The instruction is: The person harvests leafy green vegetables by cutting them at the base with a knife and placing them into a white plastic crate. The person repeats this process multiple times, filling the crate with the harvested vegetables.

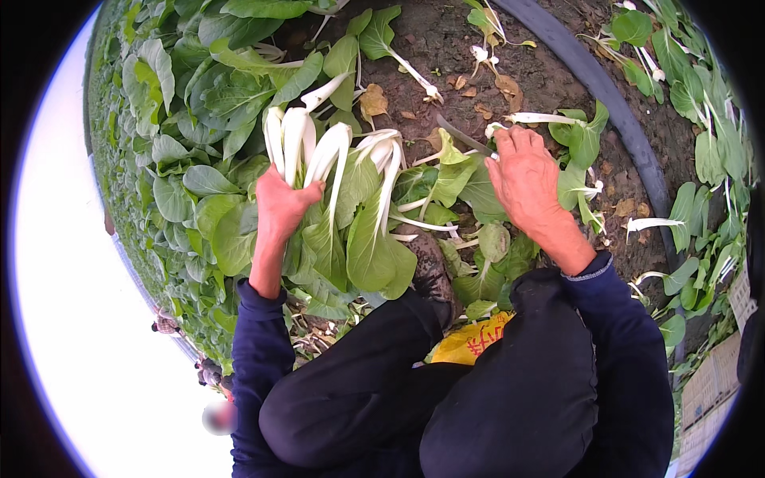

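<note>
My left hand (281, 200) grips several heads of bok choy (326, 152), their white stalk bases pointing away from me and their green leaves hanging toward my knees. Over the soil on the right, my right hand (529, 176) is closed around a knife whose curved blade (466, 136) points up and left; its handle is mostly hidden by the fingers. A white root stub (493, 128) shows beside the right fingertips. Cut leaves (442, 179) lie on the ground between the two hands.
Dense growing bok choy (197, 131) fills the left side. A dark hose (621, 101) curves across the soil at right. Discarded leaves (714, 155) lie beyond it, with plastic crates (711, 376) at lower right. My shoe (431, 269) and a yellow bag (472, 340) are below. Distant people (209, 371) are at left.
</note>
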Tool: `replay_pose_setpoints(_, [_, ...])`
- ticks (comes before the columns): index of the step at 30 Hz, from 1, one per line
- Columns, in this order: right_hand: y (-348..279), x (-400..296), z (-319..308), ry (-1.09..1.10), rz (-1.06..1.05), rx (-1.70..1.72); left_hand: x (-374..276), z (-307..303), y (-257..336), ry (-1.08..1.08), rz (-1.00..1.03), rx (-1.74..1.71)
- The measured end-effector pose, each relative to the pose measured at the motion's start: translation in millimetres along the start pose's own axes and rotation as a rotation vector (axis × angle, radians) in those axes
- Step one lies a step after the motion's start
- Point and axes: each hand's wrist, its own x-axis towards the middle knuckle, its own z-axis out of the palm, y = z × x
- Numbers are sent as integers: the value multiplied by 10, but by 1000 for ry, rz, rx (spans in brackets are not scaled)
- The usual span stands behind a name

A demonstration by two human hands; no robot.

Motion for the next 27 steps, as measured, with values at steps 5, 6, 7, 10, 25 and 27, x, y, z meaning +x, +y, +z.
replay_pose_setpoints(5, [-575, 501, 452, -453, 344, 699, -126, 43, -86, 28, 13, -71])
replay_pose_setpoints(6, [-607, 567, 725, -529, 422, 688, -151, 32, -3, 19, 10, -78])
replay_pose_setpoints(7, [-668, 654, 942, -621, 501, 712, -199, 0, 13, 19, -6, -82])
replay_pose_setpoints(10, [-918, 762, 1074, -606, 700, 714, -427, -29, -110, 110, -29, -247])
replay_pose_setpoints(25, [-1063, 645, 924, -613, 895, 1540, -1880, -34, -483, 590, 163, -772])
replay_pose_setpoints(27, [-820, 607, 826, -687, 784, 1648, -1911, -96, -430, 645, 155, -867])
